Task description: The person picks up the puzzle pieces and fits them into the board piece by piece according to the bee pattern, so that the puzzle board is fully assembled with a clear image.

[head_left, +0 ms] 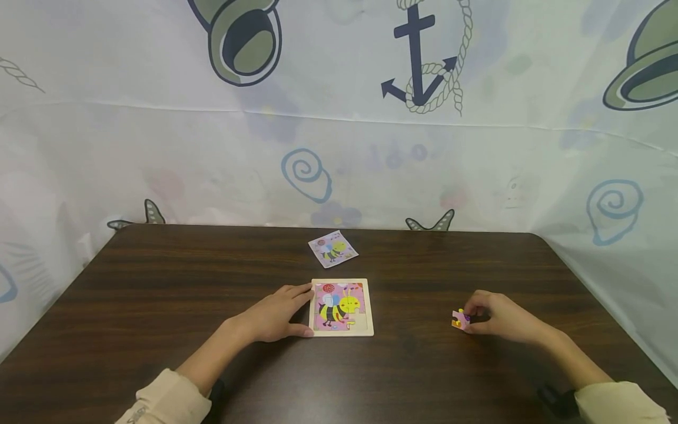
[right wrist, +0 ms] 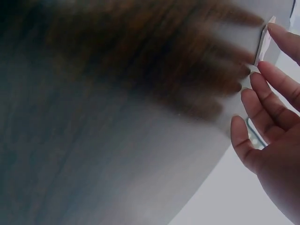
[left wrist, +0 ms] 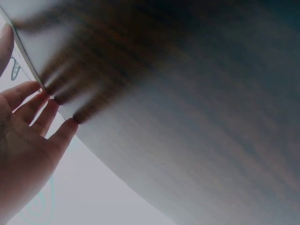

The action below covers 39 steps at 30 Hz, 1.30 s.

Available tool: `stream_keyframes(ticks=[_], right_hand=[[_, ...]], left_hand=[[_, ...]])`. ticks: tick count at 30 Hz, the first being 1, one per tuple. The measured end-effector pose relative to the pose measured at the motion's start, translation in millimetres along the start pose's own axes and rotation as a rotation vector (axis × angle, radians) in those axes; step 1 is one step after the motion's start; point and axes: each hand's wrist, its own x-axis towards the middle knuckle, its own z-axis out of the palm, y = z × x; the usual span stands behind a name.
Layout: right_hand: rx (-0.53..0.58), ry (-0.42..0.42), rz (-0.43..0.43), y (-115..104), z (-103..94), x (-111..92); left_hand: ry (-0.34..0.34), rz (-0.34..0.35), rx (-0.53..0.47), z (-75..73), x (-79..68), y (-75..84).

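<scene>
A square wooden jigsaw puzzle (head_left: 370,315) with a pale frame and a bee picture lies on the table; its lower right corner shows bare tray. My left hand (head_left: 275,313) rests against the frame's left edge, its fingers fairly straight, with the thumb at the lower corner. In the left wrist view the fingertips of that hand (left wrist: 33,136) touch the edge of the frame (left wrist: 26,54). Farther right, my right hand (head_left: 503,318) pinches a pink and yellow puzzle piece (head_left: 458,320) between thumb and forefinger. The right wrist view shows the piece (right wrist: 265,42) edge-on.
Behind the puzzle lies a picture card (head_left: 333,249) with the same bee, turned at an angle. The dark wooden table (head_left: 212,259) reaches back to a pale printed cloth (head_left: 228,159), which hangs behind it and along the sides.
</scene>
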Motion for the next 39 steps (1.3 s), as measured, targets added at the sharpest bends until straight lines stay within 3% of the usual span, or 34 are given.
stream_keyframes(ticks=[27,39], right_hand=[[-0.030,0.004,-0.063,-2.8,0.8,5.3],[-0.040,-0.025,-0.077,-27.0,3.6,32.2]], left_hand=[[-0.007,-0.001,-0.016,-0.8,0.9,-1.1],[-0.006,-0.007,-0.011,-1.6,0.3,-0.7]])
